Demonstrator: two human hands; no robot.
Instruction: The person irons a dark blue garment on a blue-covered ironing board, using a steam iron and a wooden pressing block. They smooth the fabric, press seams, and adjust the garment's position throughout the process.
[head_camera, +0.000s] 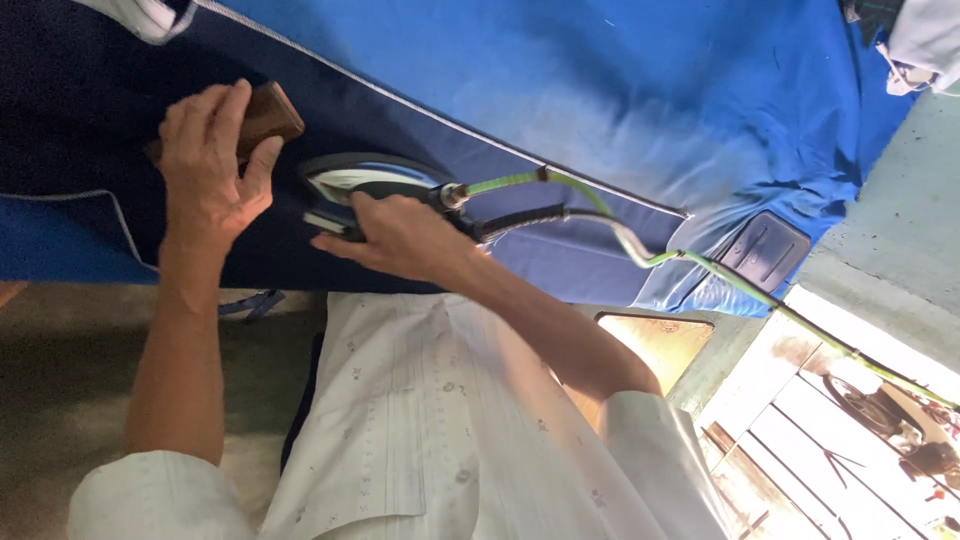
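Head view: right hand (400, 235) clamped on black-handled steam iron (365, 180) atop dark navy fabric (90, 130); left hand (205, 160) closed over brown wooden block (268, 112); green hose (720, 275) trails from iron.

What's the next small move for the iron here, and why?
Probably slide the iron a little along the dark navy fabric toward the wooden block. The right hand grips the iron's handle with its sole on the cloth; the left hand presses the block just beside it, holding that stretch flat.
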